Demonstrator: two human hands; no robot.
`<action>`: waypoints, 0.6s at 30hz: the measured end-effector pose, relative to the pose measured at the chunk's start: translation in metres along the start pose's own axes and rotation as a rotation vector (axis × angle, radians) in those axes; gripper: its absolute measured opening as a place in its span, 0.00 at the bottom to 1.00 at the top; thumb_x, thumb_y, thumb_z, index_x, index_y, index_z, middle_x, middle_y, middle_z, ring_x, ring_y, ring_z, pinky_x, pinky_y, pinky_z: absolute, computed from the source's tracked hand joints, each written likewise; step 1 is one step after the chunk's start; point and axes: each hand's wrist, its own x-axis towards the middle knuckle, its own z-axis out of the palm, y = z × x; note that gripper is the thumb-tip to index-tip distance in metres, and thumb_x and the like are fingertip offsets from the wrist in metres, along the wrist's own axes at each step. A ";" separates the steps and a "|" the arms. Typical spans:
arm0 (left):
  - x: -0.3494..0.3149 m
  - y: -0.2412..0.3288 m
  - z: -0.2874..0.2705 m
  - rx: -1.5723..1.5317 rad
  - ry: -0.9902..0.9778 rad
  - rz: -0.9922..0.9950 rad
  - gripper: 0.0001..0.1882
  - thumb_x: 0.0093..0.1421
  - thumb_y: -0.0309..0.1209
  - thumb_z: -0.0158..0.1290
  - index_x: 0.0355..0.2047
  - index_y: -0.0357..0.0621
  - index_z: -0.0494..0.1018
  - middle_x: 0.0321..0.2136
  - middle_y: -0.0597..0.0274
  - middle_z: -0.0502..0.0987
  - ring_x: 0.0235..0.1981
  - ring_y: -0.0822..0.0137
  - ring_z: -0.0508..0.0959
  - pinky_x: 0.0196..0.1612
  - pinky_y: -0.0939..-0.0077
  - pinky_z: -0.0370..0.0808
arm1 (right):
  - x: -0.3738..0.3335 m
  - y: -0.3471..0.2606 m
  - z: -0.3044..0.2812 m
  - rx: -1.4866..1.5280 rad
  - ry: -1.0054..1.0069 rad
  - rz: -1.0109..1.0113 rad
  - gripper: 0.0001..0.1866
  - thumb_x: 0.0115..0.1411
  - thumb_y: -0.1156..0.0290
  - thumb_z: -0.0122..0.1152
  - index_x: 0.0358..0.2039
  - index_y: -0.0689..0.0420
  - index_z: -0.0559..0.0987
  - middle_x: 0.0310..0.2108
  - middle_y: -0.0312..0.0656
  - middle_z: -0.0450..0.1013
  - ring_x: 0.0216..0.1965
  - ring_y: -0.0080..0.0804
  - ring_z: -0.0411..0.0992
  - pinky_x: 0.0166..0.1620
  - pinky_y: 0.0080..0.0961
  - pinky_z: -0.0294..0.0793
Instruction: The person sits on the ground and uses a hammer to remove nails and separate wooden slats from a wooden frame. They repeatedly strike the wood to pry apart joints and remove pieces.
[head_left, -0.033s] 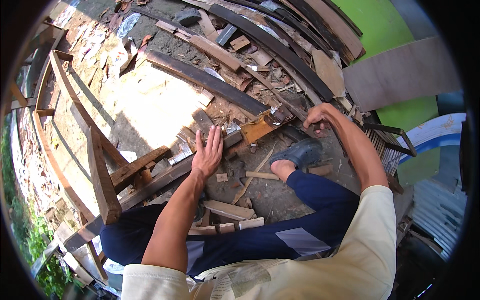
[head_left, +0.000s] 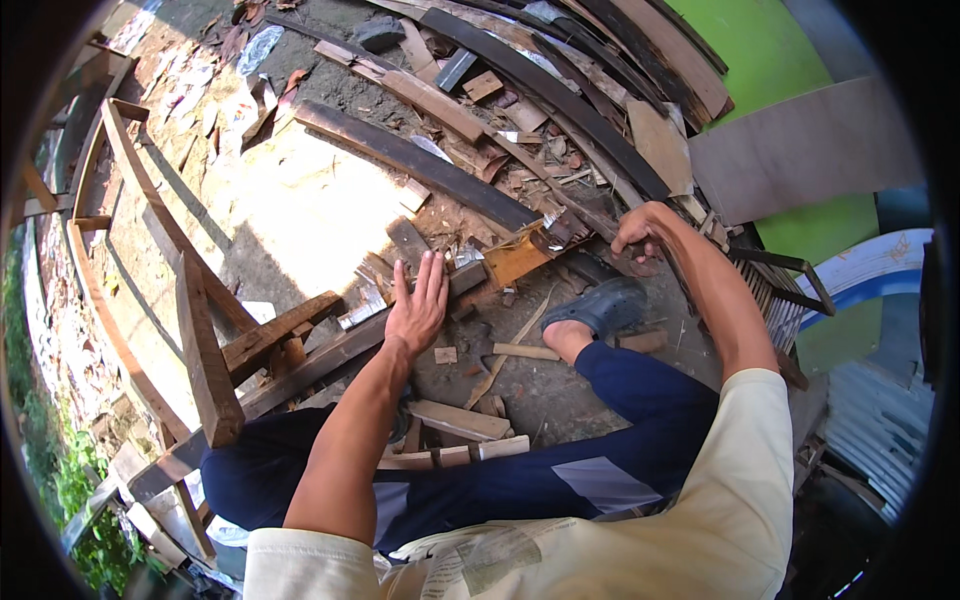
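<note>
My left hand (head_left: 418, 305) lies palm down on a long dark wooden beam (head_left: 330, 358), its fingers stretched out. The beam runs slantwise from the lower left, past my left knee, toward an orange-brown wooden block (head_left: 516, 258) at its far right end. Beyond the block, to the right, my right hand (head_left: 640, 236) is closed with curled fingers near the end of a thin wooden strip (head_left: 560, 190). What it grips, if anything, is hidden by the fingers. Under the right arm is my foot in a dark clog (head_left: 600, 305).
A wooden frame (head_left: 165, 225) stands at the left, with an upright post (head_left: 205, 350) near my knee. Planks, including a dark one (head_left: 420, 165), and scraps litter the ground ahead. Short offcuts (head_left: 460, 420) lie between my legs. A slatted wooden piece (head_left: 775, 285) is at the right.
The fingers of my right hand are curled slightly differently, and the hand has shifted a little. My left hand stays on the beam.
</note>
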 end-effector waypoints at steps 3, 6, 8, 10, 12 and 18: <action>0.001 0.000 -0.002 -0.005 -0.002 0.015 0.29 0.65 0.37 0.41 0.66 0.42 0.62 0.72 0.48 0.48 0.73 0.49 0.47 0.67 0.26 0.45 | 0.018 0.004 -0.012 -0.049 -0.086 0.020 0.22 0.51 0.64 0.72 0.43 0.61 0.78 0.38 0.43 0.77 0.22 0.29 0.74 0.26 0.25 0.76; 0.006 -0.002 0.001 -0.052 0.005 -0.033 0.28 0.65 0.37 0.42 0.65 0.43 0.63 0.71 0.50 0.50 0.73 0.50 0.47 0.66 0.25 0.45 | 0.010 0.002 0.005 -0.007 0.076 0.006 0.19 0.53 0.65 0.68 0.41 0.62 0.77 0.35 0.44 0.77 0.24 0.33 0.77 0.25 0.32 0.75; 0.010 -0.003 0.003 -0.089 0.008 -0.039 0.28 0.65 0.36 0.42 0.64 0.43 0.63 0.71 0.50 0.50 0.73 0.50 0.47 0.66 0.25 0.45 | 0.029 0.020 0.029 0.063 0.168 -0.046 0.16 0.54 0.66 0.65 0.37 0.65 0.77 0.29 0.45 0.77 0.24 0.36 0.80 0.22 0.36 0.73; 0.008 -0.003 0.000 -0.112 -0.009 -0.066 0.28 0.64 0.36 0.43 0.64 0.43 0.63 0.71 0.51 0.51 0.73 0.50 0.47 0.66 0.24 0.45 | 0.027 0.019 0.063 0.177 0.328 -0.151 0.15 0.52 0.64 0.65 0.25 0.66 0.76 0.26 0.48 0.76 0.19 0.36 0.79 0.20 0.33 0.72; 0.010 -0.001 -0.002 -0.092 -0.015 -0.070 0.29 0.63 0.36 0.44 0.64 0.43 0.62 0.71 0.51 0.50 0.73 0.51 0.48 0.66 0.25 0.44 | 0.064 0.021 0.107 0.393 0.410 -0.218 0.19 0.52 0.63 0.65 0.20 0.69 0.76 0.24 0.48 0.77 0.19 0.38 0.80 0.19 0.35 0.74; 0.013 -0.001 -0.005 -0.143 -0.040 -0.081 0.29 0.63 0.36 0.44 0.64 0.44 0.62 0.72 0.51 0.49 0.74 0.53 0.46 0.67 0.25 0.43 | 0.119 -0.040 0.195 0.858 0.911 -0.103 0.30 0.52 0.60 0.64 0.48 0.69 0.71 0.42 0.66 0.76 0.46 0.60 0.76 0.52 0.46 0.74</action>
